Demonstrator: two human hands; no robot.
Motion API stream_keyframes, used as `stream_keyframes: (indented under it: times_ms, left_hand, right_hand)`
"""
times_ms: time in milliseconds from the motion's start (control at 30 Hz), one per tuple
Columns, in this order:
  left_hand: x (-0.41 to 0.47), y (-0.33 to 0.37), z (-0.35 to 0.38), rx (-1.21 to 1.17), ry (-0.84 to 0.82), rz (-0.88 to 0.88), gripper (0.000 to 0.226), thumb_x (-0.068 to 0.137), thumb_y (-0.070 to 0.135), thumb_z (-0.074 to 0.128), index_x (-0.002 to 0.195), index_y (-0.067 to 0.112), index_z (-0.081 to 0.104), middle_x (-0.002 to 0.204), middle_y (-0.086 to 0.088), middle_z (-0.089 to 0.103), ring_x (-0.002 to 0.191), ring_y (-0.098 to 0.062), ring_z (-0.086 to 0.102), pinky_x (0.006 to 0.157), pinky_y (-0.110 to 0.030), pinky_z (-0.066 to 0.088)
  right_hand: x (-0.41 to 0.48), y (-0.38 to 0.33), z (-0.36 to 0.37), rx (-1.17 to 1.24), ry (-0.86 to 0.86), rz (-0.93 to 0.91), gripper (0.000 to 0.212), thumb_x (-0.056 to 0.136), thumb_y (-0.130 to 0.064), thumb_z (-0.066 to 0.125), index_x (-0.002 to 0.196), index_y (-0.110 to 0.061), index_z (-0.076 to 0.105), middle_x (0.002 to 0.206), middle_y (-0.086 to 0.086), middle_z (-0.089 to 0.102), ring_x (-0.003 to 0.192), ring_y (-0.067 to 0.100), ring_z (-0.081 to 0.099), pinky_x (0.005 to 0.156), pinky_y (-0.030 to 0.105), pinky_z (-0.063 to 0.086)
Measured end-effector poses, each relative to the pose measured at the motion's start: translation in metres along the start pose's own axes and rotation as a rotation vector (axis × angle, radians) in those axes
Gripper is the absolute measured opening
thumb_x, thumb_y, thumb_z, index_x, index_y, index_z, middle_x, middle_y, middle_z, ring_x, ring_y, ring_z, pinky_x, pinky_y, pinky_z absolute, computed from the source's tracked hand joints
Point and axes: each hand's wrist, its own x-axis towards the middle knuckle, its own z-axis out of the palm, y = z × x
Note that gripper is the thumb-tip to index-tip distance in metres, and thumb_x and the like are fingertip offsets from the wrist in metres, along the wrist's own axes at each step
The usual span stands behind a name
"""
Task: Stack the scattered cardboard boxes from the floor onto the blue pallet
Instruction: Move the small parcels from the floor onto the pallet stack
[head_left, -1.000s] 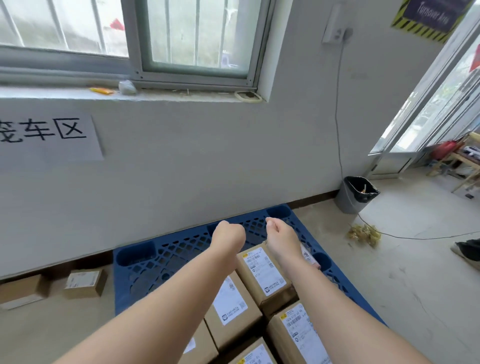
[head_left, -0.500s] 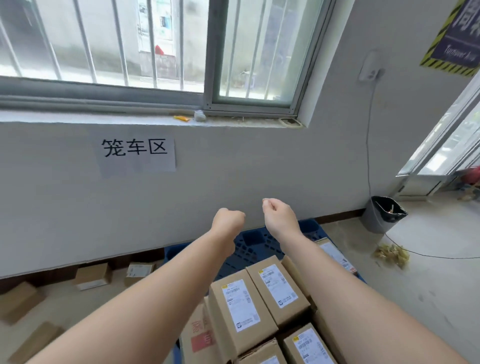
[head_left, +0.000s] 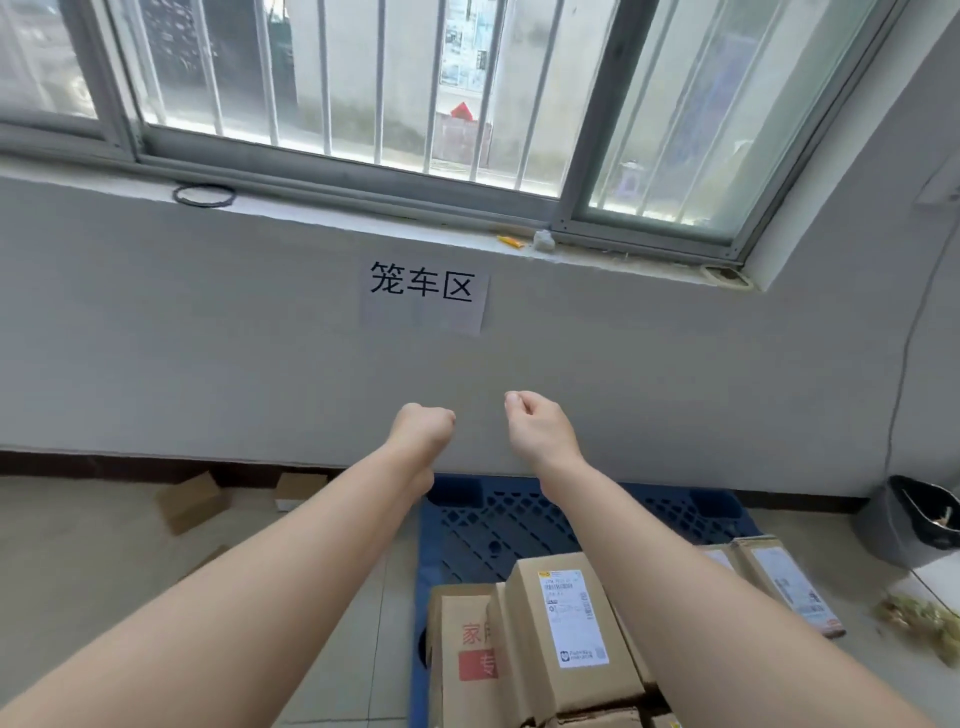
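Both my arms reach forward at mid-height in front of the grey wall. My left hand (head_left: 423, 431) is curled into a fist and holds nothing. My right hand (head_left: 537, 431), a little to its right, also has its fingers curled in and is empty. Below them lies the blue pallet (head_left: 498, 525) against the wall. Several cardboard boxes sit on its near part: a labelled box (head_left: 571, 623), a box with red print (head_left: 462, 654) to its left, and a flatter box (head_left: 784, 582) on the right. Two loose boxes (head_left: 189, 501) (head_left: 298, 491) lie on the floor by the wall, left of the pallet.
A dark waste bin (head_left: 914, 530) stands right of the pallet, with yellowish scraps (head_left: 919, 618) on the floor near it. A paper sign (head_left: 423, 296) hangs on the wall under a barred window. A cable (head_left: 904, 364) runs down the wall at right.
The view has swung up and to the left, so the pallet and boxes sit lower and more window shows. Both hands rose off the boxes and stay curled and empty.
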Motion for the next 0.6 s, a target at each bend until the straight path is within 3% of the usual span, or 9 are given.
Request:
stream_keyframes:
  times_ms: [67, 133, 233, 300, 367, 400, 433, 500, 600]
  left_hand:
    - [0.013, 0.004, -0.023, -0.012, 0.037, 0.005, 0.057, 0.097, 0.007, 0.044, 0.149, 0.003, 0.019, 0.091, -0.002, 0.04, 0.07, -0.012, 0.036, 0.075, -0.028, 0.036]
    - [0.031, 0.008, -0.046, -0.02, 0.066, -0.01, 0.057, 0.097, 0.006, 0.043, 0.149, 0.004, 0.019, 0.077, 0.004, 0.028, 0.064, -0.009, 0.026, 0.078, -0.027, 0.032]
    - [0.056, 0.018, -0.079, -0.051, 0.064, -0.016, 0.058, 0.098, 0.005, 0.043, 0.15, 0.005, 0.018, 0.09, 0.002, 0.036, 0.076, -0.013, 0.035, 0.087, -0.028, 0.027]
    - [0.072, 0.024, -0.099, -0.074, 0.06, -0.023, 0.058, 0.098, 0.006, 0.043, 0.15, 0.005, 0.018, 0.118, -0.005, 0.041, 0.099, -0.02, 0.038, 0.091, -0.028, 0.027]
    - [0.09, 0.03, -0.119, -0.082, 0.072, -0.045, 0.059, 0.097, 0.007, 0.044, 0.15, 0.005, 0.017, 0.145, -0.011, 0.034, 0.122, -0.026, 0.038, 0.104, -0.033, 0.028]
    - [0.101, 0.032, -0.128, -0.086, 0.073, -0.058, 0.059, 0.097, 0.007, 0.044, 0.15, 0.005, 0.017, 0.145, -0.012, 0.034, 0.126, -0.028, 0.038, 0.109, -0.036, 0.026]
    - [0.111, 0.033, -0.137, -0.091, 0.07, -0.063, 0.058, 0.097, 0.007, 0.044, 0.149, 0.003, 0.018, 0.133, -0.011, 0.041, 0.118, -0.026, 0.042, 0.109, -0.036, 0.024]
    - [0.132, 0.035, -0.154, -0.108, 0.072, -0.067, 0.055, 0.097, 0.005, 0.044, 0.147, 0.0, 0.021, 0.097, -0.002, 0.04, 0.085, -0.016, 0.04, 0.099, -0.03, 0.025]
    - [0.159, 0.036, -0.175, -0.095, 0.09, -0.089, 0.054, 0.097, 0.006, 0.045, 0.146, -0.001, 0.023, 0.092, 0.002, 0.035, 0.078, -0.013, 0.035, 0.088, -0.027, 0.023]
  right_hand:
    - [0.009, -0.009, 0.022, 0.005, -0.026, -0.011, 0.039, 0.099, -0.021, 0.034, 0.062, -0.019, 0.022, 0.057, -0.006, 0.024, 0.055, 0.014, 0.02, 0.055, 0.03, 0.017]
    - [0.02, -0.019, 0.046, 0.011, -0.044, -0.009, 0.037, 0.098, -0.021, 0.033, 0.063, -0.019, 0.021, 0.059, -0.006, 0.023, 0.055, 0.014, 0.019, 0.055, 0.03, 0.016]
    - [0.039, -0.033, 0.083, 0.007, -0.059, 0.004, 0.037, 0.099, -0.02, 0.033, 0.063, -0.019, 0.022, 0.059, -0.005, 0.024, 0.056, 0.014, 0.02, 0.057, 0.031, 0.017]
    - [0.053, -0.044, 0.109, -0.019, -0.066, 0.008, 0.038, 0.099, -0.021, 0.033, 0.063, -0.018, 0.023, 0.059, -0.005, 0.025, 0.056, 0.014, 0.021, 0.057, 0.031, 0.019]
    - [0.066, -0.052, 0.135, -0.036, -0.069, 0.012, 0.038, 0.099, -0.021, 0.033, 0.062, -0.018, 0.024, 0.059, -0.004, 0.026, 0.056, 0.015, 0.023, 0.058, 0.032, 0.021]
    - [0.073, -0.055, 0.148, -0.042, -0.07, 0.018, 0.038, 0.099, -0.021, 0.033, 0.062, -0.018, 0.025, 0.059, -0.004, 0.026, 0.056, 0.015, 0.024, 0.059, 0.032, 0.021]
    - [0.079, -0.058, 0.16, -0.047, -0.07, 0.029, 0.038, 0.099, -0.022, 0.033, 0.062, -0.017, 0.025, 0.059, -0.004, 0.027, 0.057, 0.015, 0.024, 0.059, 0.033, 0.022]
    - [0.091, -0.061, 0.181, -0.059, -0.071, 0.056, 0.038, 0.1, -0.023, 0.033, 0.063, -0.017, 0.025, 0.06, -0.003, 0.027, 0.057, 0.014, 0.025, 0.058, 0.032, 0.023]
    - [0.107, -0.066, 0.204, -0.089, -0.072, 0.076, 0.038, 0.1, -0.023, 0.032, 0.064, -0.017, 0.026, 0.061, -0.003, 0.029, 0.057, 0.014, 0.027, 0.056, 0.031, 0.022]
